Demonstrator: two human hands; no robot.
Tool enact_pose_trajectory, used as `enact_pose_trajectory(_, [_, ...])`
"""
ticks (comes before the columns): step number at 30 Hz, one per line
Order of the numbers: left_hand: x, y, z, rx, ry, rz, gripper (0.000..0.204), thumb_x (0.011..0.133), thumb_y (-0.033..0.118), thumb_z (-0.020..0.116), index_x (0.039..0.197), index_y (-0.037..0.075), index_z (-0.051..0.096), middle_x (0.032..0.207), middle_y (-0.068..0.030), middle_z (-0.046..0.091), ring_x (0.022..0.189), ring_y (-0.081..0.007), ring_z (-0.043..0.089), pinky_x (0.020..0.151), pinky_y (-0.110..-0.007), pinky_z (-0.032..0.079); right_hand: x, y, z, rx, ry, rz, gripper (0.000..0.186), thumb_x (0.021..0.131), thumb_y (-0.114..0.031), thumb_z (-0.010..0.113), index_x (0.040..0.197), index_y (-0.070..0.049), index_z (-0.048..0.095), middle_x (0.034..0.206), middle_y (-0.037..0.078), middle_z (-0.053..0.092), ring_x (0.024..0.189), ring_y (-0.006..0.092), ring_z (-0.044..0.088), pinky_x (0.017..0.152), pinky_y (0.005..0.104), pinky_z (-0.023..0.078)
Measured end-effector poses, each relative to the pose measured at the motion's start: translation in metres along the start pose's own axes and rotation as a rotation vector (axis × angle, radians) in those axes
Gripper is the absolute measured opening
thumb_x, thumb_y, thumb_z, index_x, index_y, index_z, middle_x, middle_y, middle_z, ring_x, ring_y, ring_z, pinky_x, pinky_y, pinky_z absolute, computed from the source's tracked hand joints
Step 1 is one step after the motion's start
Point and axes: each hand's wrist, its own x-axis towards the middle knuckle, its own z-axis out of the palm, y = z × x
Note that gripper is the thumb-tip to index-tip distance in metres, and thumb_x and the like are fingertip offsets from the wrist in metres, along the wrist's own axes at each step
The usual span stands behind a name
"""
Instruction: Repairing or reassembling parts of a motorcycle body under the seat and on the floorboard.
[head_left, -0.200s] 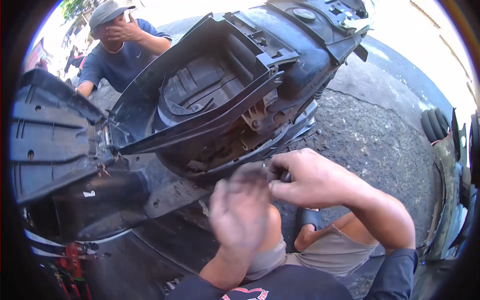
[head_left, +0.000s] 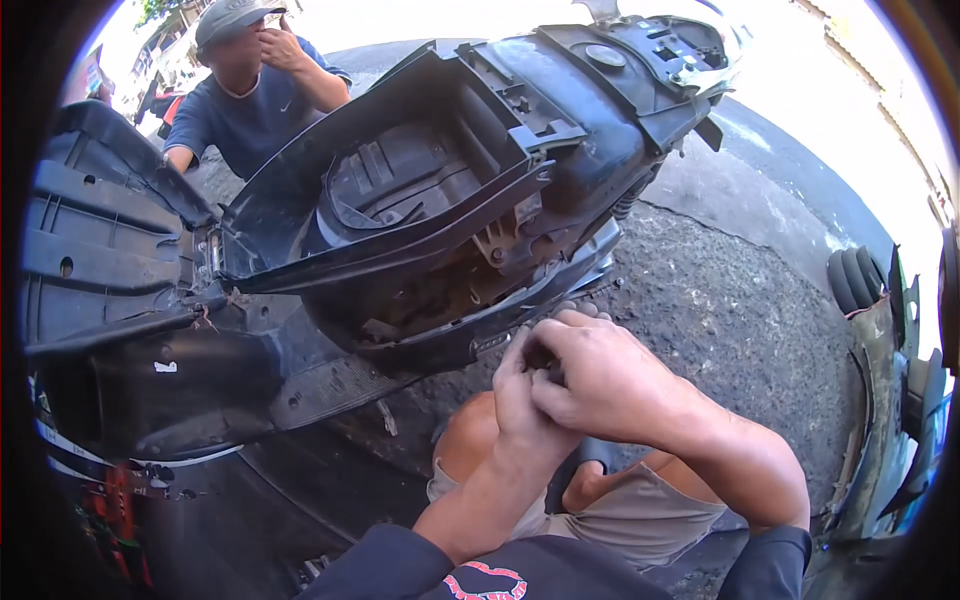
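Observation:
My left hand (head_left: 520, 390) and my right hand (head_left: 600, 370) are pressed together over my knees, just outside the lower side of a dismantled black scooter body (head_left: 430, 275). My right hand's fingers are curled over my left, and whatever they hold between them is hidden. The scooter's open storage bucket (head_left: 400, 185) is beyond my hands, with a rusty bracket (head_left: 500, 245) below its rim. A ribbed footboard (head_left: 335, 390) runs along the near side, and the seat (head_left: 105, 250) is raised at the left.
Another person (head_left: 245, 110) in a grey cap and blue shirt is behind the scooter, one hand at their face. Black curved parts (head_left: 855, 280) and panels (head_left: 895, 420) stand at the right on rough pavement (head_left: 730, 300). Red metal (head_left: 120, 520) shows at lower left.
My left hand has moved up and to the right and now meets my right hand, which has shifted slightly right. The scooter appears a little higher in the picture.

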Motion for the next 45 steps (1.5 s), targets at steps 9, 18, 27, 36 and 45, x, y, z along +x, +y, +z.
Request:
enact_pose_trajectory(9, [0.018,-0.02,-0.005,-0.238,-0.126,-0.044,0.07,0.107,0.053,0.023,0.132,-0.005,0.055,0.14,-0.0227,0.055,0.134,-0.0353,0.051,0.114,-0.049,0.041,-0.044,0.023,-0.035,0.266,0.255,0.21,0.021,0.083,-0.004,0.067,0.103,0.004,0.07,0.09,0.017,0.071,0.08,0.0268,0.072,0.075,0.0342,0.056])
enact_pose_trajectory(18, [0.018,-0.029,0.001,-0.152,-0.126,-0.054,0.084,0.103,0.062,0.017,0.143,-0.006,0.045,0.149,-0.0261,0.046,0.144,-0.0389,0.037,0.123,-0.053,0.025,-0.052,0.032,-0.013,0.181,0.177,0.195,0.024,0.085,-0.008,0.071,0.108,-0.001,0.071,0.092,0.015,0.068,0.08,0.0293,0.071,0.072,0.0363,0.057])
enact_pose_trajectory(27, [0.023,-0.034,-0.014,-0.041,-0.041,-0.089,0.076,0.105,0.058,0.02,0.139,-0.001,0.052,0.141,-0.0239,0.054,0.139,-0.0358,0.045,0.119,-0.051,0.033,-0.047,0.044,-0.001,0.06,0.121,0.115,0.024,0.082,-0.01,0.073,0.105,-0.005,0.071,0.092,0.014,0.067,0.085,0.0326,0.071,0.073,0.0407,0.056])
enact_pose_trajectory(36, [0.017,-0.051,-0.024,0.199,0.115,-0.225,0.031,0.103,0.04,0.056,0.095,0.011,0.064,0.071,0.0059,0.051,0.06,-0.004,0.045,0.055,-0.02,0.036,-0.049,0.053,0.003,0.029,0.43,0.324,0.015,0.081,-0.01,0.073,0.094,-0.004,0.069,0.089,0.014,0.068,0.079,0.0317,0.072,0.069,0.04,0.056])
enact_pose_trajectory(45, [0.026,-0.046,-0.023,0.04,0.195,-0.24,0.027,0.102,0.029,0.058,0.104,0.003,0.064,0.069,0.0033,0.045,0.054,-0.0064,0.038,0.045,-0.022,0.031,-0.084,0.037,-0.015,0.404,0.991,0.272,0.018,0.09,-0.004,0.059,0.106,0.001,0.065,0.083,0.004,0.058,0.064,0.0114,0.053,0.056,0.0307,0.047])
